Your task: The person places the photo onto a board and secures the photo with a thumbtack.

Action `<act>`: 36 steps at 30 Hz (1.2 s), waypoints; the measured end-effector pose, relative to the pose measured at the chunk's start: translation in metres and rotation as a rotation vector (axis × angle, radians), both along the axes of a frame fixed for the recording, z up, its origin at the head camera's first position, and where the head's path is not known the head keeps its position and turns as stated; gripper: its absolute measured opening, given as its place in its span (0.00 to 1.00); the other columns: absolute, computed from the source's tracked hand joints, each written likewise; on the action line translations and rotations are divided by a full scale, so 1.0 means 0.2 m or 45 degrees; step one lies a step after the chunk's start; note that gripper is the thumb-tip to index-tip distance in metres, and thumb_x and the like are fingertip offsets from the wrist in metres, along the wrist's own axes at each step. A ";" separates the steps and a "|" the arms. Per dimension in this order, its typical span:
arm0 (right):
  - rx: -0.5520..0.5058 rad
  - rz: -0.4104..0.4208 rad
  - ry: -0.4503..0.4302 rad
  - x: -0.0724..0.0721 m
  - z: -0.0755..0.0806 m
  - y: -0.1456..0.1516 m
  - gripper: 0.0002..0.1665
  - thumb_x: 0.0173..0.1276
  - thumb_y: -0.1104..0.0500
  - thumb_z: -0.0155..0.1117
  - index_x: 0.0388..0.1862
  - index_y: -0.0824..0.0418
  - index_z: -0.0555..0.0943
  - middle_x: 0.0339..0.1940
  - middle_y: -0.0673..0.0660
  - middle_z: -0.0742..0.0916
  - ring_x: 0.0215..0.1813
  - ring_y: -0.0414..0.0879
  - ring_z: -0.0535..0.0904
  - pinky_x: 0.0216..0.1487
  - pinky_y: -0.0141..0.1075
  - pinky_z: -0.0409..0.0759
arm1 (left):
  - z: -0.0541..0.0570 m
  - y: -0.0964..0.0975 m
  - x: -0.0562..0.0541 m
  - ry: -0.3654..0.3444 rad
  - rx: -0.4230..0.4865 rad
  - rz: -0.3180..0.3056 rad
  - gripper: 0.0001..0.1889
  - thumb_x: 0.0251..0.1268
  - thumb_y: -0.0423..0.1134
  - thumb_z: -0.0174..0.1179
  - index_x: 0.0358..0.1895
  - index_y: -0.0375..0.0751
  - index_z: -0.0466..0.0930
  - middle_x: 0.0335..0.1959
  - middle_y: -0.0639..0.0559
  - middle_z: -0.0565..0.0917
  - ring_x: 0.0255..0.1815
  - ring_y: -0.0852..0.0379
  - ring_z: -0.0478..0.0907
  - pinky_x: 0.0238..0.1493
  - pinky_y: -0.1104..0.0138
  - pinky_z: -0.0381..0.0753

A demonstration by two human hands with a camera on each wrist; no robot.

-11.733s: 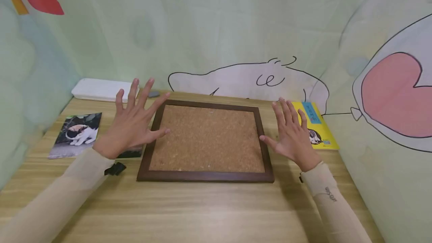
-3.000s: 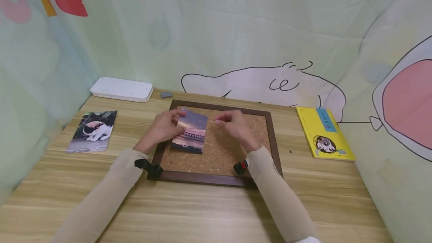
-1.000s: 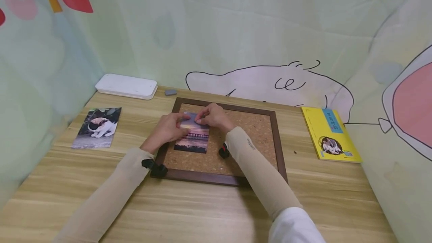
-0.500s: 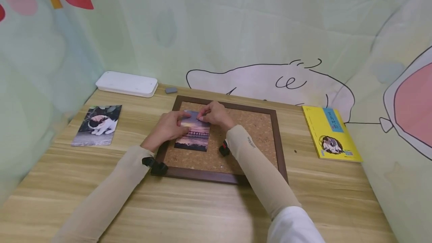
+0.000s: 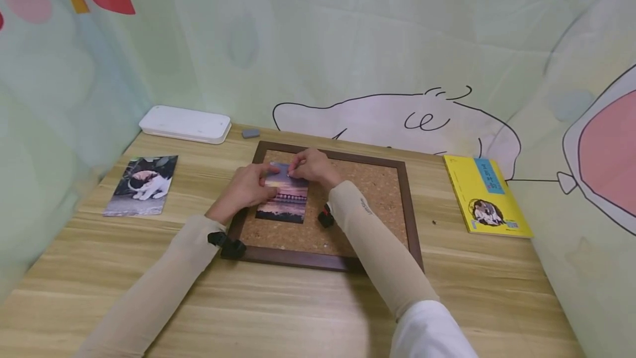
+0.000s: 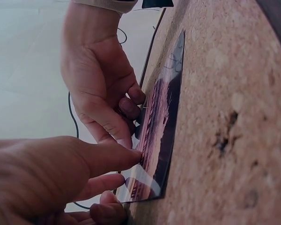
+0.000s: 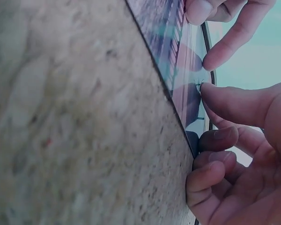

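A sunset photo (image 5: pixel 281 211) of a bridge lies on the left part of the cork board (image 5: pixel 358 209), inside its dark wooden frame. My left hand (image 5: pixel 244 189) rests on the photo's left side, thumb and forefinger apart and pressing it in the head view. At the photo's upper part my right hand (image 5: pixel 315 167) pinches a tiny thing, apparently a pin (image 7: pixel 200 86), mostly hidden by the fingertips. In the right wrist view the right thumb (image 7: pixel 229 101) is close above the glossy photo surface. The left wrist view shows both hands meeting over the photo.
A cat photo (image 5: pixel 141 187) lies on the table (image 5: pixel 278 308) to the left. Behind are a white case (image 5: pixel 185 124) and a grey eraser-like block (image 5: pixel 250 133). A yellow book (image 5: pixel 484 198) lies right, near a tiny dark speck (image 5: pixel 434 222). Fabric walls enclose the back and sides.
Both hands were spread over the bare board at first. The bridge photo then came onto the cork, and my right hand moved left onto its upper part. Over the last second little moves.
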State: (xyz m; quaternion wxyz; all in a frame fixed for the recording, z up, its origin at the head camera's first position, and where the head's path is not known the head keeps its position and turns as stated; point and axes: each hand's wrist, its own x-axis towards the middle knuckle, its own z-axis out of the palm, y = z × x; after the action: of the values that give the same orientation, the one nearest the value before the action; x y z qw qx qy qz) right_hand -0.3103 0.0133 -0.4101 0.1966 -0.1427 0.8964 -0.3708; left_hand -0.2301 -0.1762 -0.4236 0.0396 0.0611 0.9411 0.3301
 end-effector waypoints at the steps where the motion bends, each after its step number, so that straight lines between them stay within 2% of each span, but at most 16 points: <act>1: -0.004 -0.003 0.000 0.00 0.00 0.00 0.05 0.72 0.59 0.74 0.35 0.55 0.86 0.39 0.50 0.83 0.41 0.43 0.75 0.41 0.32 0.71 | 0.00 0.00 0.00 0.000 0.001 0.000 0.28 0.65 0.40 0.70 0.69 0.36 0.81 0.20 0.54 0.71 0.19 0.59 0.67 0.24 0.66 0.63; 17: 0.023 -0.039 0.046 0.03 -0.01 -0.03 0.05 0.68 0.61 0.76 0.33 0.56 0.86 0.39 0.51 0.83 0.41 0.44 0.75 0.42 0.34 0.70 | -0.02 0.00 0.01 -0.025 0.008 0.015 0.29 0.65 0.40 0.70 0.70 0.37 0.81 0.20 0.54 0.71 0.20 0.59 0.67 0.24 0.66 0.63; 23: -0.002 -0.006 0.022 0.03 0.00 -0.01 0.04 0.71 0.60 0.74 0.36 0.56 0.86 0.41 0.50 0.83 0.42 0.44 0.75 0.41 0.33 0.70 | 0.00 -0.02 0.01 -0.028 0.000 -0.021 0.29 0.66 0.40 0.70 0.70 0.36 0.80 0.21 0.54 0.71 0.21 0.58 0.66 0.25 0.66 0.62; 28: -0.031 0.005 -0.010 0.02 0.01 0.01 0.05 0.75 0.57 0.71 0.42 0.58 0.88 0.42 0.51 0.82 0.41 0.44 0.74 0.39 0.34 0.70 | 0.01 -0.03 0.01 -0.042 0.014 -0.054 0.30 0.66 0.38 0.68 0.71 0.35 0.79 0.22 0.53 0.71 0.22 0.58 0.67 0.27 0.66 0.64; 36: -0.045 -0.002 0.057 0.05 0.01 0.06 0.07 0.76 0.56 0.69 0.44 0.59 0.87 0.42 0.52 0.83 0.38 0.44 0.74 0.37 0.34 0.70 | 0.00 -0.06 0.02 0.009 0.073 -0.076 0.25 0.68 0.36 0.66 0.68 0.35 0.81 0.28 0.51 0.76 0.26 0.57 0.71 0.30 0.65 0.68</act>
State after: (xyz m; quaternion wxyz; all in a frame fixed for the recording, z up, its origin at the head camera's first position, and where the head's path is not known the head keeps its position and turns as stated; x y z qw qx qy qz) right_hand -0.3011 0.0255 -0.4080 0.1736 -0.1537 0.8940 -0.3833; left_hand -0.2266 -0.1875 -0.4227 0.0442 0.0915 0.9291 0.3555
